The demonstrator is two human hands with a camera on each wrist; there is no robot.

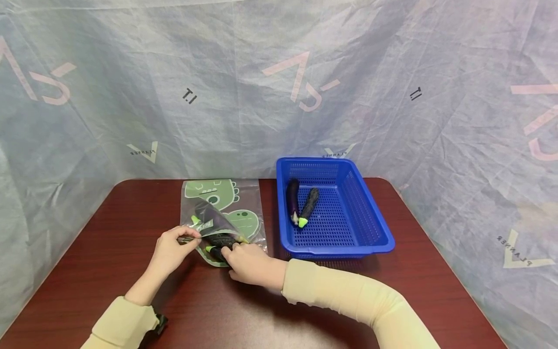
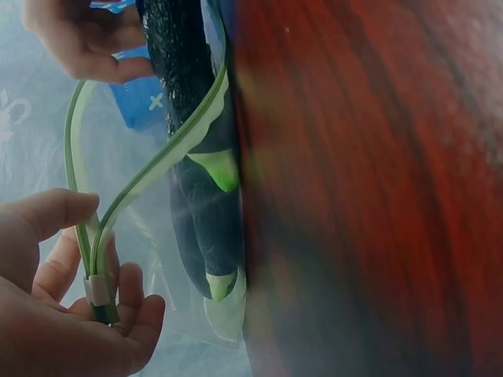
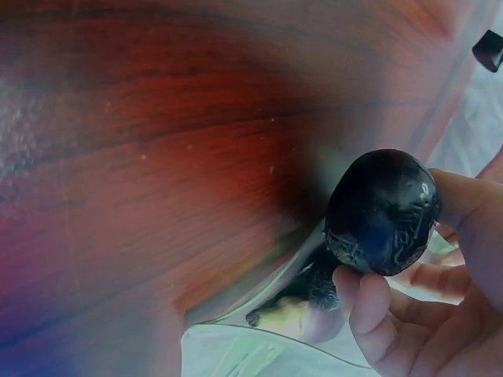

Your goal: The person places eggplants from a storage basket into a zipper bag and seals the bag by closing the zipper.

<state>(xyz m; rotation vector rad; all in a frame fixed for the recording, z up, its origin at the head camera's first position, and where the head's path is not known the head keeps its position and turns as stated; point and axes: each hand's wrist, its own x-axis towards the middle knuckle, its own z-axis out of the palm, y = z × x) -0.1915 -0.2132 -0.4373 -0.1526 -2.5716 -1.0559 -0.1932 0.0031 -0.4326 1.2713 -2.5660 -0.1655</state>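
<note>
A clear zip bag (image 1: pixel 257 194) printed with green cartoon shapes lies on the table, its mouth toward me. My left hand (image 1: pixel 174 247) pinches one corner of the bag's mouth, where the left wrist view shows a small pale slider (image 2: pixel 97 290) on the green-edged seal. At the mouth, my right hand (image 1: pixel 250 264) grips a dark eggplant (image 2: pixel 177 71). That eggplant's green tip (image 2: pixel 220 170) is inside the bag, and its rounded end (image 3: pixel 381 212) sticks out past my fingers. Other eggplants (image 2: pixel 212 259) lie within the bag, partly hidden by the print.
To the right stands a blue plastic basket (image 1: pixel 370 213) with perforated walls. Two eggplants, one smooth (image 1: pixel 292 196) and one wrinkled (image 1: pixel 310 203), lie along its left side. Grey printed sheeting (image 1: pixel 235 97) hangs behind and beside the red-brown wooden table (image 1: pixel 131 208).
</note>
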